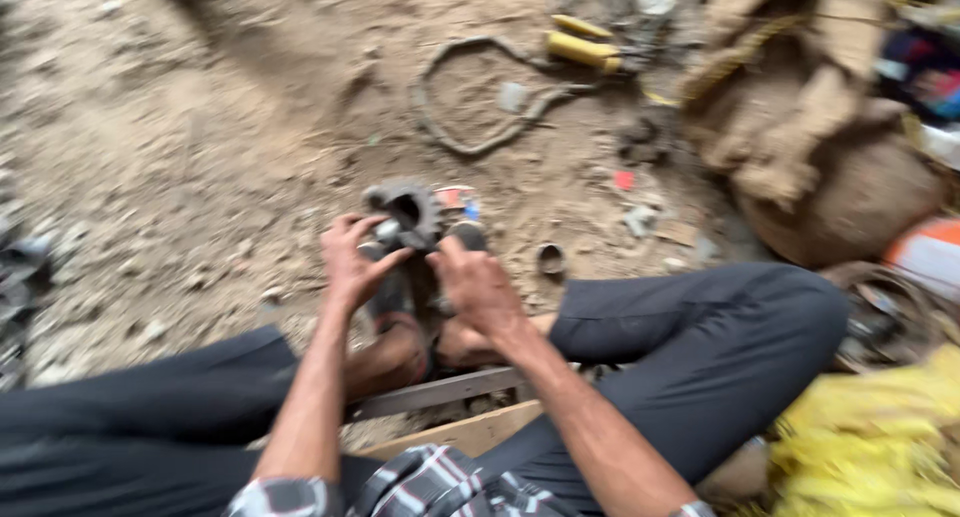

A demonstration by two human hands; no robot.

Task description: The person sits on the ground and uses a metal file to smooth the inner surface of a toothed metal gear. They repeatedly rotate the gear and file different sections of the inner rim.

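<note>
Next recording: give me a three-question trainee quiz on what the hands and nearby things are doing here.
1. True or false: both hands, left hand and right hand, are on the grey toothed gear part.
2. Multiple choice: the yellow-handled tool lies (a) between the person's feet, (b) on the dirt ground beyond the gear part, (c) in the left hand.
3. Short answer: what small thing lies just right of the right hand?

Key: 1 true; 2 b; 3 a small metal ring.
</note>
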